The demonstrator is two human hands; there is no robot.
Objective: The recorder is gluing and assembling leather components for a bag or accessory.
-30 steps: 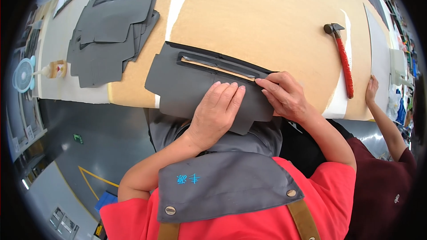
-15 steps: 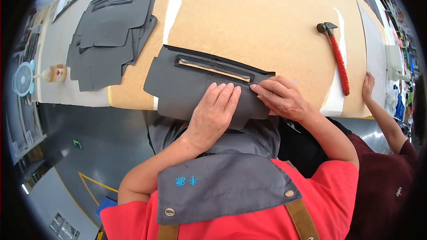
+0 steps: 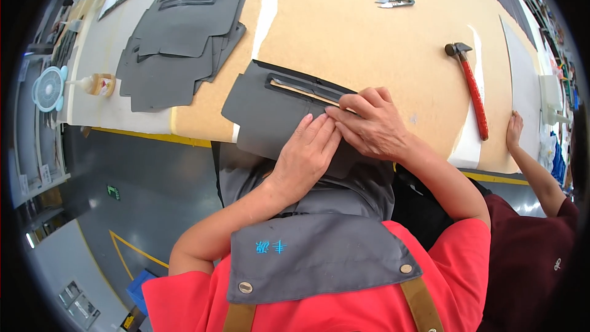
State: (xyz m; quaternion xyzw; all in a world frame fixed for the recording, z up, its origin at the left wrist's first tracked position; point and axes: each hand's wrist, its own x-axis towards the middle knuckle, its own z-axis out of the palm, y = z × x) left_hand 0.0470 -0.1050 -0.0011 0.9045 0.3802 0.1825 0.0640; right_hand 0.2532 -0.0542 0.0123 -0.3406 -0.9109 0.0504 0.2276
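A dark grey sheet panel (image 3: 258, 110), likely leather or a similar material, lies at the table's front edge and hangs partly over it toward my lap. A long black-bordered slot runs along its far side. My left hand (image 3: 307, 154) rests on the panel below the slot, fingers stretched out and side by side. Touching its fingertips, my right hand (image 3: 373, 124) has bent fingers pinched at the slot's near edge. It covers the slot's right end and the panel's right part.
Similar grey panels (image 3: 184, 31) are stacked at the left. Beside them lie a glue bottle (image 3: 101, 85) and a small fan (image 3: 49, 89). A red-handled hammer (image 3: 472, 89) lies to the right, thread snips (image 3: 395, 2) farther back. A co-worker's hand (image 3: 514, 130) rests on the table's right side.
My right hand has moved left along the slot to meet my left fingertips, its fingers more bent. The slot looks narrower. The whole view has shifted slightly, so everything appears farther right.
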